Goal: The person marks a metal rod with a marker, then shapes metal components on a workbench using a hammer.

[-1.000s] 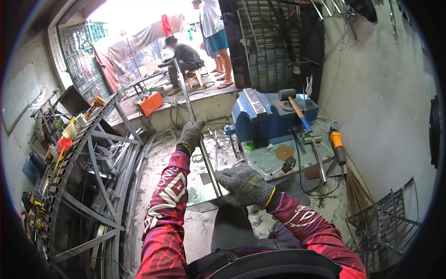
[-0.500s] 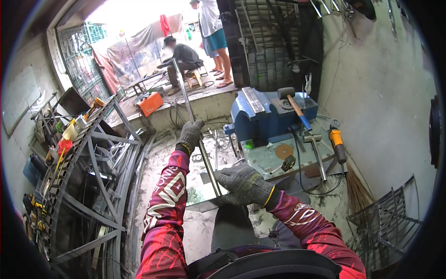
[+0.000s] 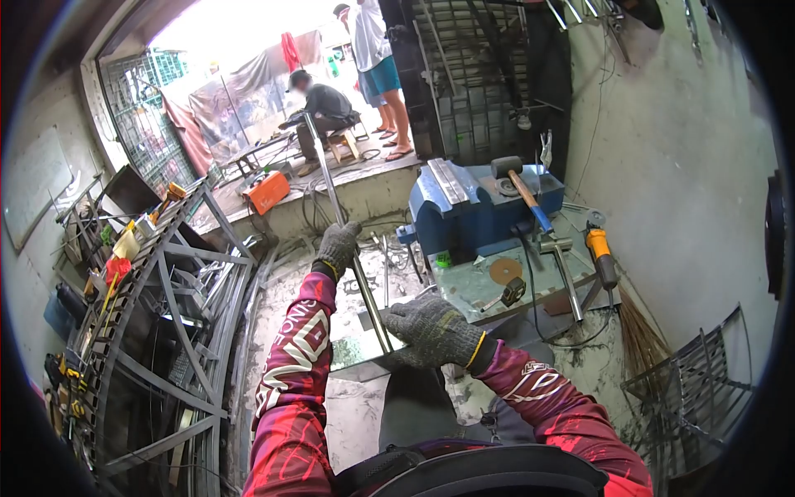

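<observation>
A long shiny metal tube (image 3: 330,178) slants up and away from me. Around its middle, my left hand (image 3: 338,247) in a grey knit glove is closed. My right hand (image 3: 435,329), gloved too, is at the lower end of the tube; its fingers are pressed together there, and the fingertips are partly hidden. Under the tube's lower part lies a flat reflective metal plate (image 3: 354,351), just in front of my knees.
At right, a blue vise (image 3: 455,207) bears a hammer (image 3: 523,195). Near it are an orange grinder (image 3: 600,253), tape measure (image 3: 513,290) and brown disc (image 3: 505,270). Metal racks (image 3: 178,331) stand left. Beyond the ledge are an orange machine (image 3: 267,192), a seated person and standing people.
The view has shifted very slightly. Both hands keep nearly the same places on the tube.
</observation>
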Available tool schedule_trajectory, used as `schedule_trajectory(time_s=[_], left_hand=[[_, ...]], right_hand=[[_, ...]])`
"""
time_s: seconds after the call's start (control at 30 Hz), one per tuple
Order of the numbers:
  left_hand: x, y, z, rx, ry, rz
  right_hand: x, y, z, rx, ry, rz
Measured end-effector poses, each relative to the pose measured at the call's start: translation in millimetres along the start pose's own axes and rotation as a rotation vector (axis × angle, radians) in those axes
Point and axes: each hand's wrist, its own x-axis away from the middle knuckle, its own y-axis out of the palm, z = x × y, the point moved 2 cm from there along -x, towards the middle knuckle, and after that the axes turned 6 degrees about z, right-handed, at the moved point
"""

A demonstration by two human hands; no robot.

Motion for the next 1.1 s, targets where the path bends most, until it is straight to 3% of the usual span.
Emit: schedule_trajectory(time_s=[1.1], left_hand=[[-6,2,-6,-0.021,-0.014,-0.035]], right_hand=[[-6,-9,3,0.022,0.025,0.006]])
